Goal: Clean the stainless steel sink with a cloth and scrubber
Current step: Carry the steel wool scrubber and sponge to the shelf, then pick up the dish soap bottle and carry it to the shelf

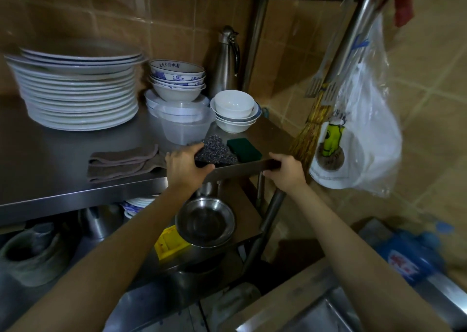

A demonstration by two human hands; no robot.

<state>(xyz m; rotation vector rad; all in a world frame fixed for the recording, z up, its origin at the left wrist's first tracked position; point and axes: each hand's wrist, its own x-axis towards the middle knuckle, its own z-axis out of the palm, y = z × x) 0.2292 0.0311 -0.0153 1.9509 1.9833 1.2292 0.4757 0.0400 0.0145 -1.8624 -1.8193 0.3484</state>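
Gleaming steel shelf [63, 142] against tiled wall [151, 10].

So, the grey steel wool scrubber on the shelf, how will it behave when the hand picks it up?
The steel wool scrubber looks like a loose tangle of wire, so probably light and springy, squashing under the fingers. Its rough coils should grip rather than slip. It sits in a lumpy heap beside the green sponge, so rolling seems unlikely. The left hand touches it.
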